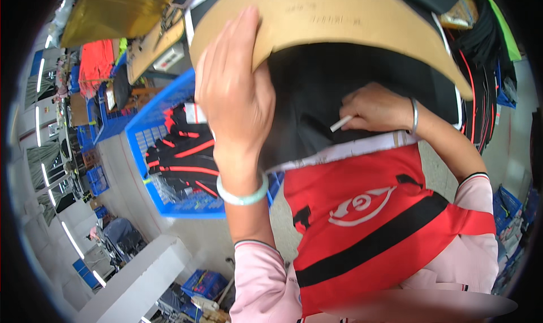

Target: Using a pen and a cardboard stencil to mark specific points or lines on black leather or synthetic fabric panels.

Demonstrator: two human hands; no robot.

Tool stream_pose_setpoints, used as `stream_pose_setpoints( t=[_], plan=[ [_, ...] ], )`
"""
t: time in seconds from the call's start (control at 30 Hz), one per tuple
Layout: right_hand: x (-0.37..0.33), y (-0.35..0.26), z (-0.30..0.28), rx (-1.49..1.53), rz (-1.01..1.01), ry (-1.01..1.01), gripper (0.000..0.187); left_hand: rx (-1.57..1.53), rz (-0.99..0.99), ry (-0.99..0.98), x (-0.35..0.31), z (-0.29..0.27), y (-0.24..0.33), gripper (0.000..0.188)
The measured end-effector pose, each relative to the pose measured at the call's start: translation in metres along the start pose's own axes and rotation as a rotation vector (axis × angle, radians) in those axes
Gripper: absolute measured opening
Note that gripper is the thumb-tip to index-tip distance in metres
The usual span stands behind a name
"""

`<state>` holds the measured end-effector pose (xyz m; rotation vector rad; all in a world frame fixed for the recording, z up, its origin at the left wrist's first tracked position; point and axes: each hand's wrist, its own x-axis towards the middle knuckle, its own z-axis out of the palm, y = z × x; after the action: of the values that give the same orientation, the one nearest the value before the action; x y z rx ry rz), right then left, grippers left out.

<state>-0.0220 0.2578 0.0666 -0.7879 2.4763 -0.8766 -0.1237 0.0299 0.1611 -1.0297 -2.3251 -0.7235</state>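
Observation:
A curved tan cardboard pattern piece (345,20) with pencil writing and small holes lies on black fabric (305,91). My left hand (235,94) rests with straight fingers on the left end of the pattern, its thumb near the inner curve. Lower right of it, over the fabric, my right hand (376,109) is closed around a white chalk stick (341,123). The chalk points down and left, apart from the pattern's edge. Folds run through the fabric near the table's front edge (350,148).
Left of the table stands a blue plastic basket (148,179) holding black garments with red-orange stripes (189,148). Dark pieces with red trim (472,91) hang at the right. Farther left are orange-red cloth (96,66) and a brown-yellow sheet (113,12). My red apron (362,210) meets the table edge.

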Motion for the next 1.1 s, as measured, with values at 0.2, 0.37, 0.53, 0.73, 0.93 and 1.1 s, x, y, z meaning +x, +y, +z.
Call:
stream_pose_setpoints(
  t=[0.2,0.37,0.53,0.73,0.93,1.1],
  plan=[
    [0.047,-0.026,-0.053,0.675,0.122,1.084,0.036,0.102,-0.004,0.038,-0.011,-0.051,-0.010,0.044],
    [0.056,0.152,-0.182,0.299,0.722,0.467,0.032,0.129,-0.016,-0.041,-0.061,-0.072,-0.007,0.041],
    [-0.039,0.237,-0.356,0.210,0.355,1.151,0.025,-0.005,0.020,-0.135,-0.093,-0.049,0.006,0.041],
    [-0.037,0.182,-0.316,-0.429,0.101,1.434,0.038,-0.132,-0.094,-0.414,-0.134,-0.015,0.028,0.051],
    [-0.032,0.175,-0.197,-0.678,0.306,0.699,0.064,-0.119,0.005,-0.603,-0.148,0.017,0.048,0.055],
    [-0.017,0.212,-0.175,-0.685,0.627,0.462,0.064,-0.134,0.054,-0.680,-0.151,0.036,0.053,0.059]
  ],
)
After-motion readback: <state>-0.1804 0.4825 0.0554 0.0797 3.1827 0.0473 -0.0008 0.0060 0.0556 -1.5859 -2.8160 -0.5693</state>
